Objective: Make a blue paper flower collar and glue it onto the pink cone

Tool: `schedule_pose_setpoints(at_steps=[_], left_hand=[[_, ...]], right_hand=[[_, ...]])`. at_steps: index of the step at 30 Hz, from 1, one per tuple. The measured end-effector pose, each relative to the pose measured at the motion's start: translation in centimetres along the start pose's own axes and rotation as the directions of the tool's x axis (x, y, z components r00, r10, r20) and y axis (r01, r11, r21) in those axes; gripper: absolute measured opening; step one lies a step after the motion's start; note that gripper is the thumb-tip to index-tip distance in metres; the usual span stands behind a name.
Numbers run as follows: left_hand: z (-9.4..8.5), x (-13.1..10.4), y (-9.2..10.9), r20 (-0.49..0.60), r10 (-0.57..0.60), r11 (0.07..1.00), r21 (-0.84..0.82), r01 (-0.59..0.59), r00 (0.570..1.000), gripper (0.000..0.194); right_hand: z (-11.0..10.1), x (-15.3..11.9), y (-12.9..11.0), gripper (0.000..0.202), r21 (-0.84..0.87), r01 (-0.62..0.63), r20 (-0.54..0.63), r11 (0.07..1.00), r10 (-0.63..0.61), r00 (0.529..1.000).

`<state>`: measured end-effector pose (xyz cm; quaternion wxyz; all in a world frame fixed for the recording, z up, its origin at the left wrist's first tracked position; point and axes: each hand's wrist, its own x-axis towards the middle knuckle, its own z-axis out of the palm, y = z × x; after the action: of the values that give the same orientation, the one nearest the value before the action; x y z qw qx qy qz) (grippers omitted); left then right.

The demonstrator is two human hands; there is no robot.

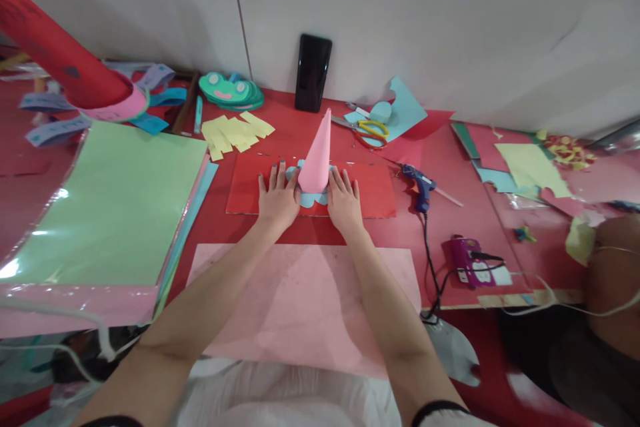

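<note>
A pink paper cone (317,160) stands point up on a light blue scalloped paper piece (314,200), which lies on a red rectangular board (374,195). My left hand (279,199) lies flat at the cone's left side, fingers stretched out over the blue paper and the board. On the other side, my right hand (345,199) rests the same way, its fingertips on the blue edge beside the cone. Neither hand is wrapped round anything. Parts of the blue paper are hidden under the fingers.
A glue gun (421,185) lies right of the board, its cable running to a purple power adapter (470,260). Behind are scissors (373,132) and a phone (313,73) against the wall. Yellow strips (233,133) and a green paper stack (125,207) sit left; a person's arm shows right.
</note>
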<state>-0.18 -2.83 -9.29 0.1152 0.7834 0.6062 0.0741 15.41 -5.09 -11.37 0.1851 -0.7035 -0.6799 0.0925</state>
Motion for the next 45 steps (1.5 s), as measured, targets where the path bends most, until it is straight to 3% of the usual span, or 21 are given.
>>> schedule_pose_setpoints(at_steps=[14,18,22,25,28,33,38,45], left_hand=[[0.0,0.0,0.2,0.006,-0.013,1.000,0.016,0.013,1.000,0.051],[0.0,0.0,0.0,-0.005,0.004,1.000,0.029,-0.004,1.000,0.051],[0.2,-0.1,-0.1,-0.010,0.075,0.996,0.058,-0.074,0.997,0.051],[0.4,-0.2,0.0,0.002,0.140,0.988,0.059,-0.139,0.990,0.050],[0.4,-0.3,0.1,0.021,0.165,0.985,0.053,-0.166,0.986,0.051],[0.2,-0.3,0.3,0.050,0.151,0.987,0.042,-0.153,0.987,0.053],[0.1,-0.3,0.4,0.065,0.145,0.988,0.045,-0.148,0.987,0.052],[0.2,-0.3,0.4,0.072,0.138,0.989,0.044,-0.141,0.988,0.051]], right_hand=[[0.2,0.0,0.1,0.047,0.017,-0.001,-0.007,1.000,0.001,1.000],[-0.2,0.1,0.1,0.049,0.118,-0.020,-0.084,0.993,0.030,0.996],[-1.2,-0.2,-0.9,0.055,0.293,0.074,-0.234,0.953,-0.004,0.972],[-1.2,-0.4,-2.1,0.070,0.393,0.099,-0.238,0.914,-0.003,0.971],[-0.6,-0.2,-2.5,0.078,0.444,0.029,-0.219,0.896,0.077,0.973],[-0.1,0.4,-2.0,0.062,0.570,-0.142,-0.144,0.809,0.268,0.953],[0.1,0.5,-1.8,0.055,0.699,-0.105,-0.166,0.708,0.304,0.938],[0.1,0.5,-1.8,0.052,0.723,-0.096,-0.171,0.684,0.312,0.935]])
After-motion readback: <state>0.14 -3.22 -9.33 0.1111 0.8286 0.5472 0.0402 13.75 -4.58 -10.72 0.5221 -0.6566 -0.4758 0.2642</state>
